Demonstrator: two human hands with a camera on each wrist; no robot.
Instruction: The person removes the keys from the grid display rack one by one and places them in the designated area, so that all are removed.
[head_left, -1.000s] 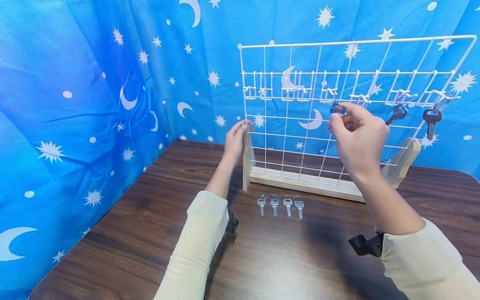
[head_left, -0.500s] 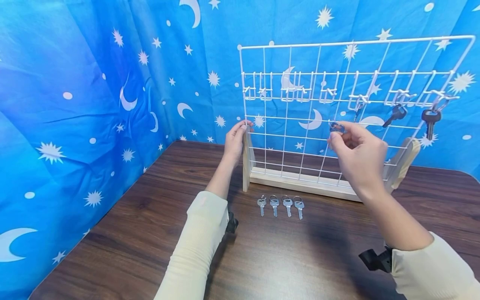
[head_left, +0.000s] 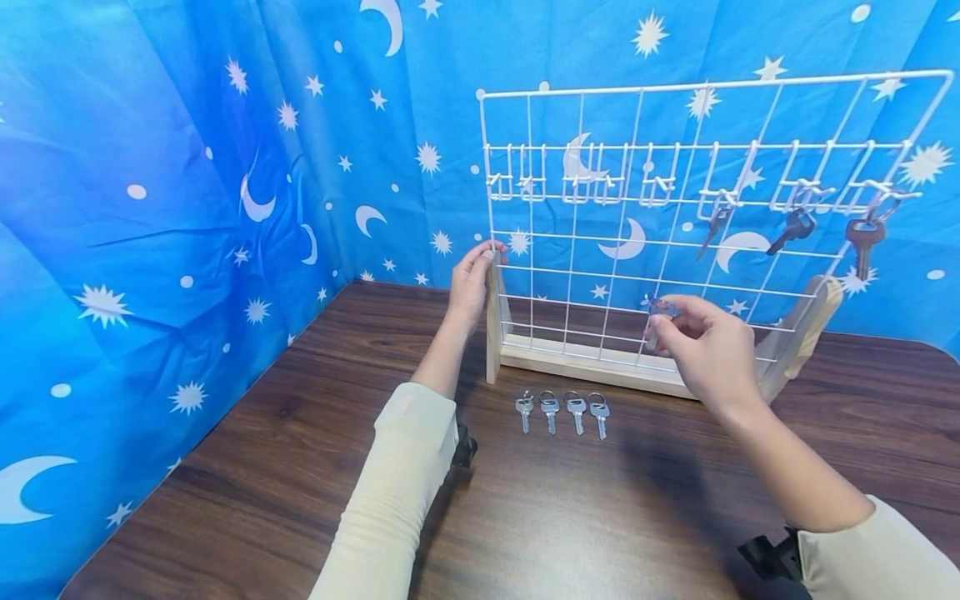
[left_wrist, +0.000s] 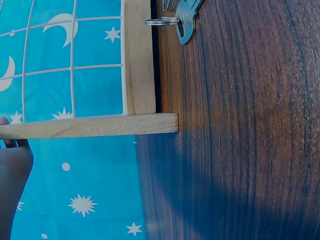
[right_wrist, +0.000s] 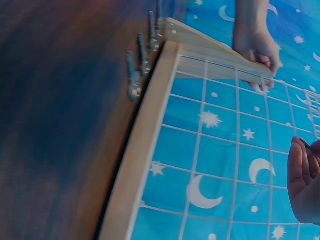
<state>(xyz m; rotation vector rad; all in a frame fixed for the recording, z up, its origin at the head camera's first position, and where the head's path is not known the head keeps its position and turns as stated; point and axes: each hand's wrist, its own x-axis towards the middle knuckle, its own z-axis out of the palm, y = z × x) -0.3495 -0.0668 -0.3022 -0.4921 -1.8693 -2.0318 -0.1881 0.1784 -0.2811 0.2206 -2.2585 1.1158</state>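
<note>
Head view, right grip (head_left: 708,346) pinching key (head_left: 651,335), left grip (head_left: 471,282) holding stand edge (head_left: 492,333), room between

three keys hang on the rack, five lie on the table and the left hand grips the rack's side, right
Not five: the head view shows four keys on the table. Three keys hang on the rack, and the left hand grips its side.

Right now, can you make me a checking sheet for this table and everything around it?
Surface: dark wood-grain table.
Job's things: four keys lie in a row in front of the rack; three hanging keys are on its hooks.
Clutter: nothing seen.
Hands: left hand grips the rack's wooden side; right hand pinches a small thing, probably a key.
Cables: nothing seen.
Surroundings: blue cloth with white moons and stars.
</note>
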